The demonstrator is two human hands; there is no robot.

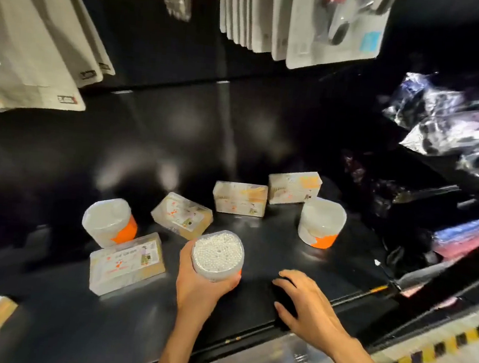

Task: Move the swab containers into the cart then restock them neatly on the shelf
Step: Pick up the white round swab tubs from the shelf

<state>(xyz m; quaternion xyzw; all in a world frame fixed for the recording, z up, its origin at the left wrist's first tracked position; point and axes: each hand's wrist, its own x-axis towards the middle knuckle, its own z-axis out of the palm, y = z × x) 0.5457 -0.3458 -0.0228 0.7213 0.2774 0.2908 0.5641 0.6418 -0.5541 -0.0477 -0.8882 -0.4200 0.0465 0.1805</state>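
Partly hidden: round tub (218, 256) under left hand (199, 287) | right fingertips (279, 281) blurred

the shelf (285, 244) is glossy black, metal-looking. the round swab tub (218, 257) is clear smooth plastic. the boxes (127, 262) look like clear plastic with paper labels.

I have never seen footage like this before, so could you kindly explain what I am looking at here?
There is no machine: one camera worn on a person's head looks down at their two bare hands over a dark shop shelf. The left hand has its grip around a round tub of cotton swabs, tips facing up. The right hand rests spread on the shelf, holding nothing. Two more round tubs, left and right, stand among four rectangular swab boxes, such as the nearest box. Carded goods hang above.
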